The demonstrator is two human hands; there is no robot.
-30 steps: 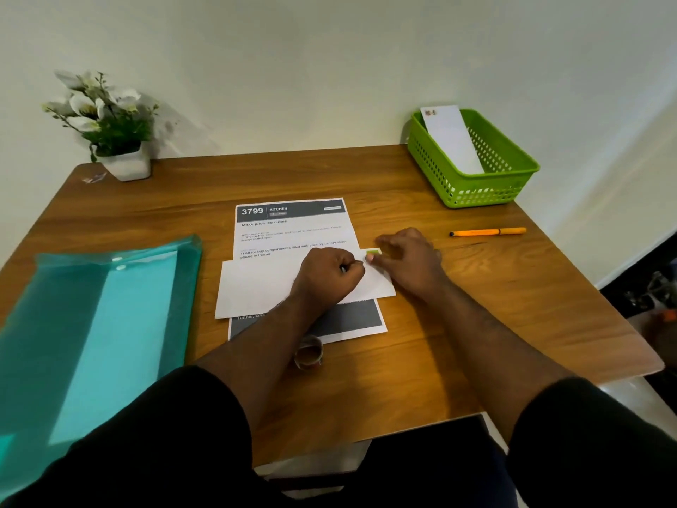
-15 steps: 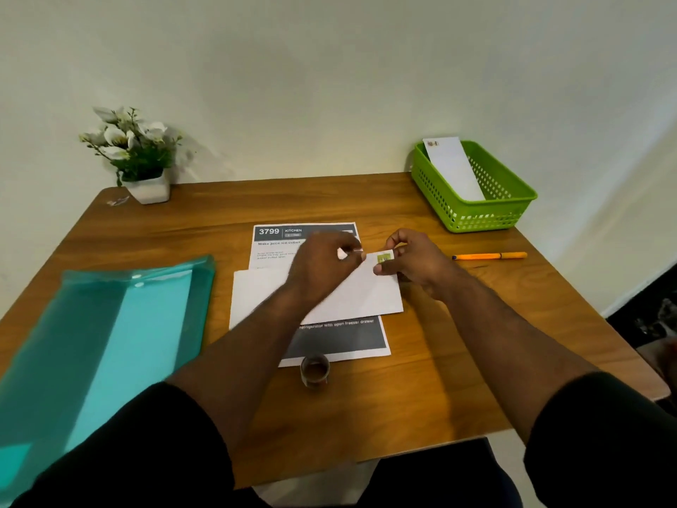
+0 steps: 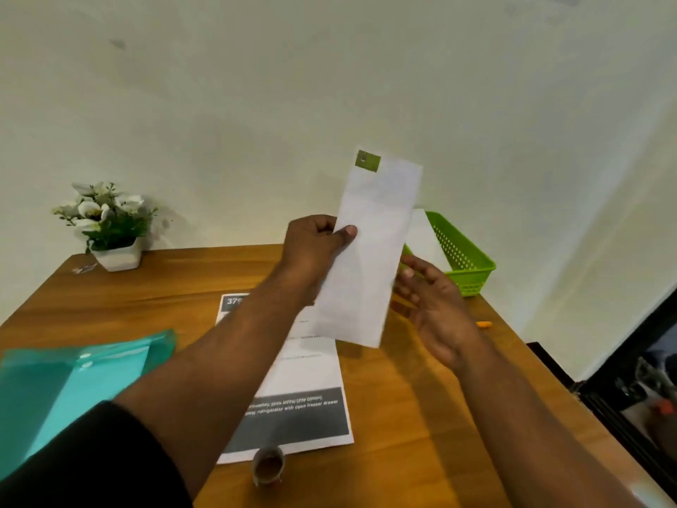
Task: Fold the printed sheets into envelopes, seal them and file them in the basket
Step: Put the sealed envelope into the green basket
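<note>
At the centre of the frame, we held a white envelope [image 3: 370, 251] upright above the wooden tabletop [image 3: 403, 416], its long side running from the middle of the picture up toward the pale wall. A small green stamp [image 3: 367, 160] sat at its top left corner. Our left hand [image 3: 315, 247] gripped the envelope's left edge, thumb pressed across its front and the other fingers curled behind. Our right hand [image 3: 430, 306] was just to the right of the envelope, fingers loosely spread and holding nothing; we could not tell whether the fingertips touched the paper. To the right of centre, partly behind the envelope, a green basket [image 3: 465, 258] stood on the tabletop's far right corner with another white envelope [image 3: 425, 236] leaning inside it. Below our arms, in the lower middle, a printed sheet [image 3: 311, 408] lay flat, and a small roll of tape [image 3: 268, 469] stood at its near edge. At lower left lay a teal plastic folder [image 3: 66, 383]. At left, against the wall, stood a potted plant [image 3: 106, 225] with white flowers. An orange pen [image 3: 484, 324] peeked out beside our right wrist.
</note>
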